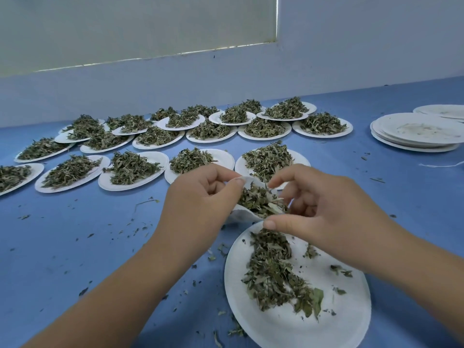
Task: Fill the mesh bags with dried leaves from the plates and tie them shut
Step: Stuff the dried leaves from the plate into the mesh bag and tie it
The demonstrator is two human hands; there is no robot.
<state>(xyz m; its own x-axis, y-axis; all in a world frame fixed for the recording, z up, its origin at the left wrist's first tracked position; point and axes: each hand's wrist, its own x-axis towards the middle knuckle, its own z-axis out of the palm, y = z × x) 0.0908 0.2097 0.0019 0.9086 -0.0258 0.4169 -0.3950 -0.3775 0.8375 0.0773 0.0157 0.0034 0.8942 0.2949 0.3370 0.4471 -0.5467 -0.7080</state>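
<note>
The bag [244,215] is off the table, held just above the far rim of the near plate [296,325]. Its mouth gapes wide and it is partly full of leaves [258,200]. Your left hand [200,197] pinches the bag's left edge, thumb on top and fingers curled under. Your right hand [326,212] is at the mouth, fingers curled round a tuft of leaves, with the thumb stretched out below. A loose pile [272,270] lies on the near plate, under your right wrist. Crumbs are scattered over the blue table [75,247]. Beyond the bag stand rows of heaped plates [155,159]. Far right sits a stack [414,139] of used plates, with a white string [443,165] near it.
</note>
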